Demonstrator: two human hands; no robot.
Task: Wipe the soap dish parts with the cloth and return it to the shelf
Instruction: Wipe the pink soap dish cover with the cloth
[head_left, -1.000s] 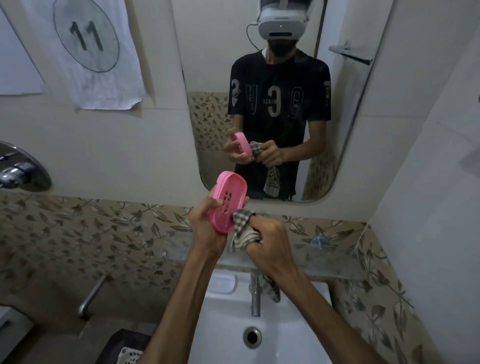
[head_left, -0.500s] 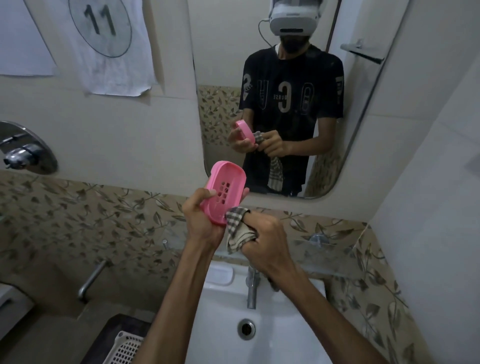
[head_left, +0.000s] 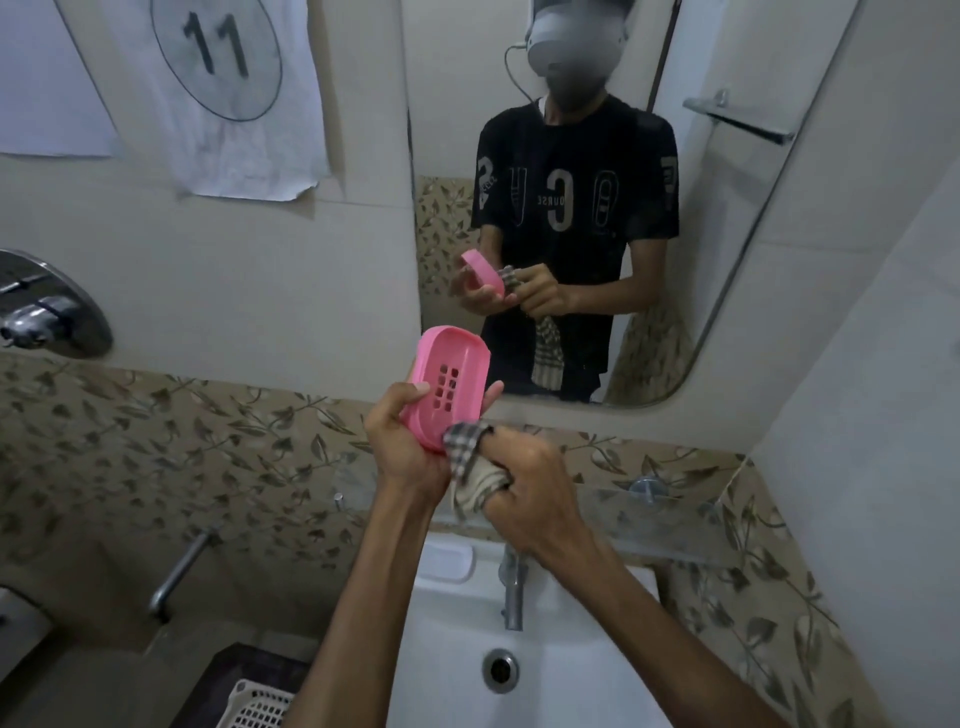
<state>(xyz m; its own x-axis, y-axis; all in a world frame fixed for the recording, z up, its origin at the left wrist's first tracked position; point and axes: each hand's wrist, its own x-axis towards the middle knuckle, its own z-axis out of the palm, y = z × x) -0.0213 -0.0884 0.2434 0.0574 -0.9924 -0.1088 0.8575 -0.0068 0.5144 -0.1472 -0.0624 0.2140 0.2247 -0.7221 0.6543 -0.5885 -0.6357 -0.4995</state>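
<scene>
1. Soap dish part, pink with drain slots, is gripped at its lower end by the left hand; its long axis tilts up, away from the hands.
2. Right hand clutches the checked cloth, which touches the dish's lower edge, just right of the left hand.
3. Wall paper reads "11".

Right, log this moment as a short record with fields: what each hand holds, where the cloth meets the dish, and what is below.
left hand: grips the pink plastic slotted soap dish tray, tilted, hollow side towards the camera
right hand: holds the bunched checked cloth
contact: cloth presses on the tray's lower edge
below: white ceramic basin with chrome tap
shelf: glass shelf behind the hands
</scene>
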